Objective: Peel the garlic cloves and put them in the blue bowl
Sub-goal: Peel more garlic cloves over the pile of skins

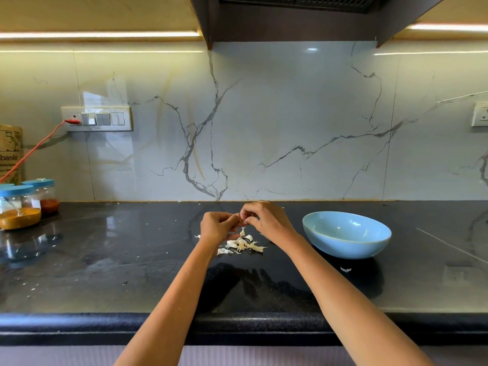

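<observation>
Black countertop (132,273) held a blue bowl (346,235); beside it, left hand (216,225) and right hand (266,219) pinched one garlic clove (241,222) above the peel pile (241,244).

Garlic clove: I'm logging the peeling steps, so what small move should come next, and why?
Probably keep pulling the skin off before any move to the bowl. Both hands, left and right, pinch the clove between them above the pile of peels, and a strip of skin seems to hang from it. The clove itself is mostly hidden.
</observation>
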